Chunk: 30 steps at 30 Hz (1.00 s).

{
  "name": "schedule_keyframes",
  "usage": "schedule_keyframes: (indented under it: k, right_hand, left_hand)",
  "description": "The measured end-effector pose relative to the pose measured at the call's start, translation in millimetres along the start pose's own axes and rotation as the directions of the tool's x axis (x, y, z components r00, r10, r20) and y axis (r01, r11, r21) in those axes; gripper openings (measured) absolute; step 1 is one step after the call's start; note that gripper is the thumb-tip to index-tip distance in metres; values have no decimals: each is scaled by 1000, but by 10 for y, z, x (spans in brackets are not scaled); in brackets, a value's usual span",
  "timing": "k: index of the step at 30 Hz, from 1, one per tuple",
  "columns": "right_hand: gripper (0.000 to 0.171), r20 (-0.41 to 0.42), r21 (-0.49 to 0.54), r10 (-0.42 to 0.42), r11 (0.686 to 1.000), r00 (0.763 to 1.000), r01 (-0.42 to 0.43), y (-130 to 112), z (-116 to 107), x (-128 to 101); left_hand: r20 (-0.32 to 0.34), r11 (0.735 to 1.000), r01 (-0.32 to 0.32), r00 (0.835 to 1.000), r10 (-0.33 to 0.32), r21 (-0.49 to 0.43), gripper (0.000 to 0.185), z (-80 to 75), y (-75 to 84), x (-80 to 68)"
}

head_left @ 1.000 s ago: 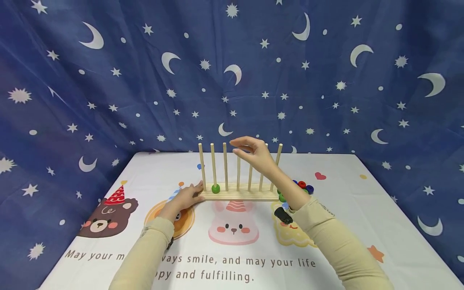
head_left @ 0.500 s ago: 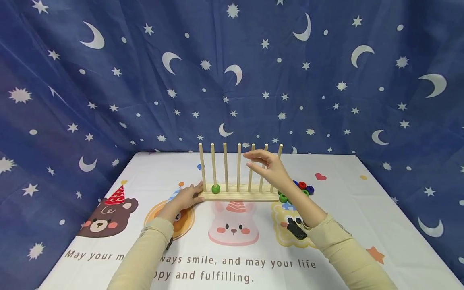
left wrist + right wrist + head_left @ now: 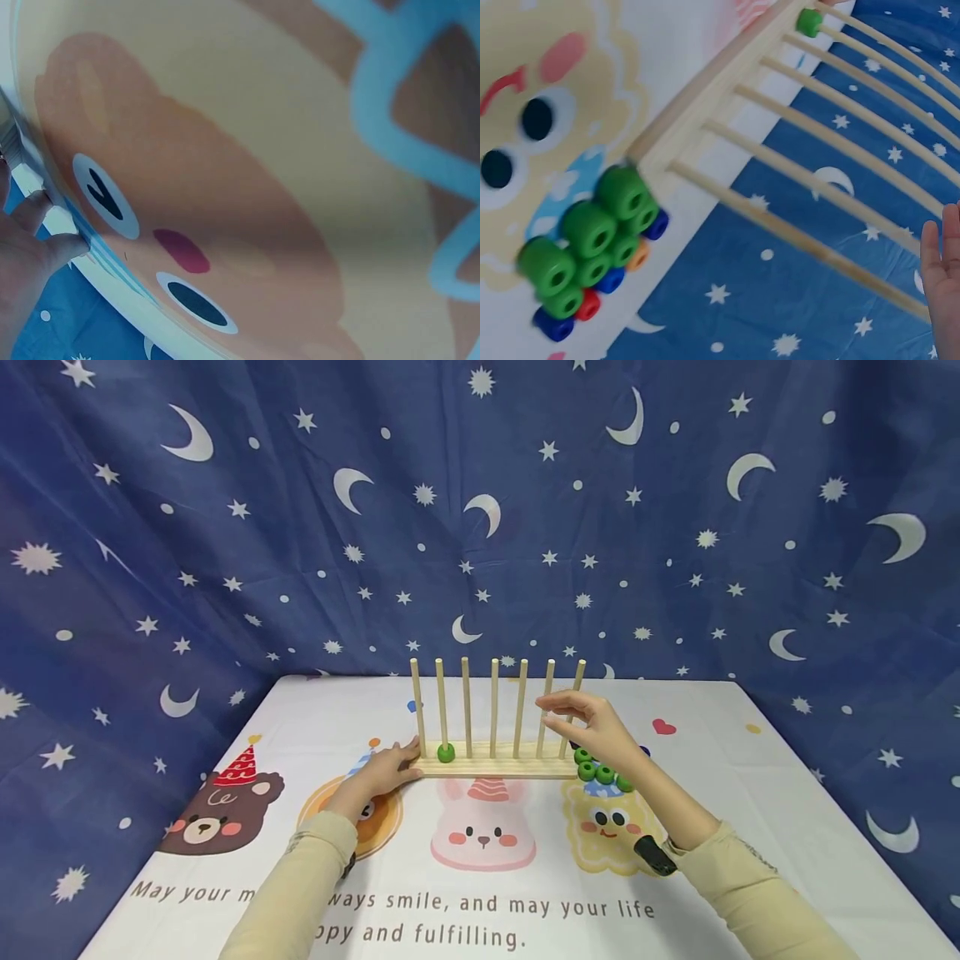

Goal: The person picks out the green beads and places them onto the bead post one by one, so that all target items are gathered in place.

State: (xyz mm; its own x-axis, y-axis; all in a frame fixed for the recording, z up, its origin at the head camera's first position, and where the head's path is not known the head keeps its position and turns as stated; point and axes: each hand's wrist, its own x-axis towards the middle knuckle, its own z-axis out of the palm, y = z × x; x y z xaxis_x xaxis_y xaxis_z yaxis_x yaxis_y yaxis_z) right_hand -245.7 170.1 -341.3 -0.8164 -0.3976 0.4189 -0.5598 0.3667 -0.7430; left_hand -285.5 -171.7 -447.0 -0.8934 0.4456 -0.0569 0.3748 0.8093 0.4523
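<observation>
right hand: (image 3: 600, 737) has come down and to the right from the top of the pegs over the last second; now low, just in front of the two rightmost pegs and right above the bead pile. Fingers loosely spread, thumb and forefinger apart, grip holds nothing.
left hand: (image 3: 386, 768) unchanged, flat on the surface, fingertips touching the left end of the peg rack base. Fingers straight, nothing pinched; left wrist view shows only the fingers (image 3: 45, 225) on the printed cloth.
peg rack: (image 3: 495, 766) wooden base with seven upright pegs, same spot as before, near the middle of the surface.
green bead on peg: (image 3: 446, 752) sits at the bottom of the second peg from the left; only bead on the rack. Also seen far end in the right wrist view (image 3: 808, 22).
bead pile: (image 3: 600, 771) loose on the surface, touching or just beside the right end of the rack. Right wrist view shows mostly green beads (image 3: 592, 229) in front, with blue, red and an orange one behind.
change read: the empty hand travelling from peg tops to the pile looks like a return trip for another bead; no bead grasped yet.
progress guess: early, one bead threaded, pile still large.
surface: (image 3: 750, 777) white cloth with cartoon animals and printed text; starry blue backdrop (image 3: 225, 527) behind.
</observation>
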Motion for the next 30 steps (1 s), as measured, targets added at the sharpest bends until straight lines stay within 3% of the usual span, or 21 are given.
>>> schedule_keyframes:
  k: [7,16,30]
  right_hand:
    - [28,-9,-74,30,997,1000,-31,115,-142,-198]
    - [27,-2,-152,74,986,997,-73,271,-319,-446]
    - [25,-29,-291,178,940,984,-178,788,-494,-728]
  left_hand:
    - [-23,1000,-23,999,23,11,54,-9,11,0]
    - [-9,1000,5,1000,-5,-1,54,20,20,-1]
    - [-26,1000,-11,1000,11,7,53,23,3,-6]
